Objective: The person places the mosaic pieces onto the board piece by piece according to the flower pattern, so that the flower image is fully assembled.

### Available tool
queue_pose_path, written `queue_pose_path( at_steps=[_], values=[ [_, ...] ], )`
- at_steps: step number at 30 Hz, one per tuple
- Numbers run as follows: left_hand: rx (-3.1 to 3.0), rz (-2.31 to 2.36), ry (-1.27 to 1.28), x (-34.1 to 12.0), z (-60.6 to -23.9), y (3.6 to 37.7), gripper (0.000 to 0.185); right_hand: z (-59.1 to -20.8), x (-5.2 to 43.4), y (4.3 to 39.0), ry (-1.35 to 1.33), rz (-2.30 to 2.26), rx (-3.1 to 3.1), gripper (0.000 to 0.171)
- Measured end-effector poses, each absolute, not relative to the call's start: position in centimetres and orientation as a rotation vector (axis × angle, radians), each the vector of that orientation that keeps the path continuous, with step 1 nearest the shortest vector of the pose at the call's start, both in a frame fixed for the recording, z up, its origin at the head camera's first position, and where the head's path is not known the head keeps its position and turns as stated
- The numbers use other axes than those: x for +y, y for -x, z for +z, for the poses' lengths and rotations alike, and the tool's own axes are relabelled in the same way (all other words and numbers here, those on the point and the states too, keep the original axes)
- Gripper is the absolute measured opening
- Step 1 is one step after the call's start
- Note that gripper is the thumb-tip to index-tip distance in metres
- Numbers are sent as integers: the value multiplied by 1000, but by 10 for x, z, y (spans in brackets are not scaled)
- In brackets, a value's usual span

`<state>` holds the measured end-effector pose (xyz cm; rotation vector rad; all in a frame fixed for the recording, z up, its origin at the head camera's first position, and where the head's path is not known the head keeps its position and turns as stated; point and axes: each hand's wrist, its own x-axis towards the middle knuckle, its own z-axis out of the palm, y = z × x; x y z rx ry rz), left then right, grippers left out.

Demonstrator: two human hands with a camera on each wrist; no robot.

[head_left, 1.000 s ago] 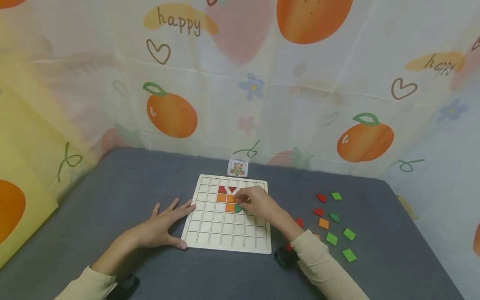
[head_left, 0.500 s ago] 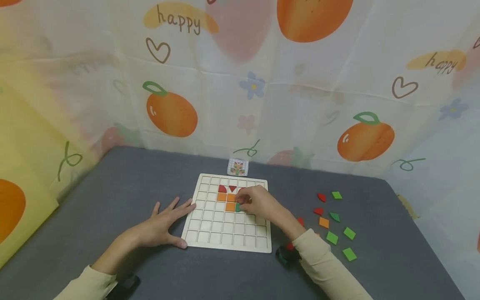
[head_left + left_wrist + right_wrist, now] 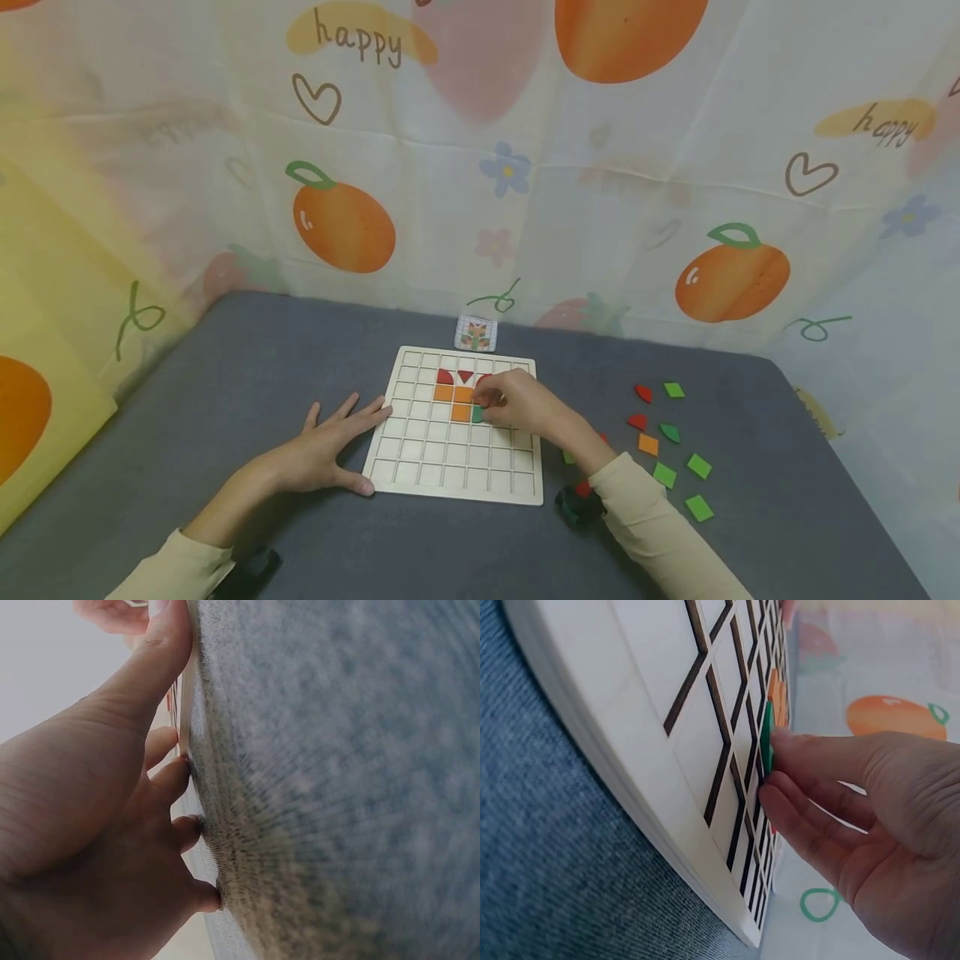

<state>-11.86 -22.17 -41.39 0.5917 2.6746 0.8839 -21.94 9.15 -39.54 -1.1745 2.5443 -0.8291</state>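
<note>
Left hand (image 3: 326, 454) spread, touching board (image 3: 431, 475) at left edge | right hand (image 3: 521, 407): thumb and finger pinch green piece (image 3: 767, 731) on board, beside orange square (image 3: 461, 412) | I'd align squarely before pressing

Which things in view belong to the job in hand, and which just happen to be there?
In the job:
grid board, touched by the left hand
green piece at the right hand
red pieces, orange squares on the board
probably the loose pieces at right and the patterned card behind

Apart from it:
fruit-print backdrop
yellowish object, unclear
</note>
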Motion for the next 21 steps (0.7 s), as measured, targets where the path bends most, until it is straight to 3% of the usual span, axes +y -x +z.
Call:
queue_pose_path(
  at_steps=[13, 21],
  values=[
    [2669, 884, -590, -220, -413, 120, 106, -398, 94, 221, 1151, -877, 2555, 28],
    [2680, 879, -592, -221, -414, 119, 106, -392, 120, 220, 1109, -830, 2669, 25]
  ],
)
